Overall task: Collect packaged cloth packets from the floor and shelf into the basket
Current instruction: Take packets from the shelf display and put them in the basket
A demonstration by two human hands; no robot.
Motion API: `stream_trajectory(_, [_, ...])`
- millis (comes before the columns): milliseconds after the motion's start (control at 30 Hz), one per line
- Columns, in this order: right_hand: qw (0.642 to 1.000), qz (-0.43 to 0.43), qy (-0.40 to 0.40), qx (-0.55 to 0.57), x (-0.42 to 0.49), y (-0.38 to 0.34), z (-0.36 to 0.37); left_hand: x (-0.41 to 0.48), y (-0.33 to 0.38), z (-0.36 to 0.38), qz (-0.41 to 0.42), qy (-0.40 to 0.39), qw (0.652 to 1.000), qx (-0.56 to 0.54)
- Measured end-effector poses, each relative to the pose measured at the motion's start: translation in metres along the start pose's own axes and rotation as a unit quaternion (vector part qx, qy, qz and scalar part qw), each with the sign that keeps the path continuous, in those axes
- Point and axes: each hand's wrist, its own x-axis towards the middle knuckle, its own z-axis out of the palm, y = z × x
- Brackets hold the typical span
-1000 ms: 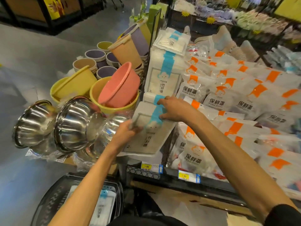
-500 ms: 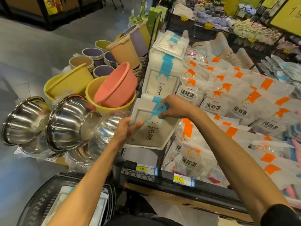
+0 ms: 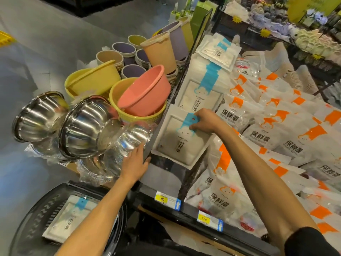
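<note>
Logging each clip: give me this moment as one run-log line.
step: packet pick at shelf | right hand: pinches blue tab | left hand: open, off packet | basket: holds second packet

At least three steel bowls [image 3: 84, 126] are lying at centre left. One pink basin [image 3: 145, 89] is sitting with two yellow basins [image 3: 92, 80]. Five small tubs [image 3: 124, 49] and three tall bins [image 3: 160, 52] are showing at upper centre. Four blue-striped packets [image 3: 180, 139] are showing singly, the stack's depth unreadable. Two price tags [image 3: 162, 199] are showing. One basket [image 3: 35, 218] is sitting lower left. Orange packets [image 3: 311, 137] are running beyond count.
</note>
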Motion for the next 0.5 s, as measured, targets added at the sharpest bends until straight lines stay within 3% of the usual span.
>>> stream_trajectory(100, [0.999, 0.014, -0.005, 0.029, 0.012, 0.018, -0.006, -0.010, -0.006, 0.014, -0.011, -0.029, 0.999, 0.033])
stream_trajectory(500, [0.998, 0.051, -0.038, 0.024, 0.064, 0.028, 0.042, -0.013, 0.000, 0.019, -0.006, 0.026, 0.994, 0.107])
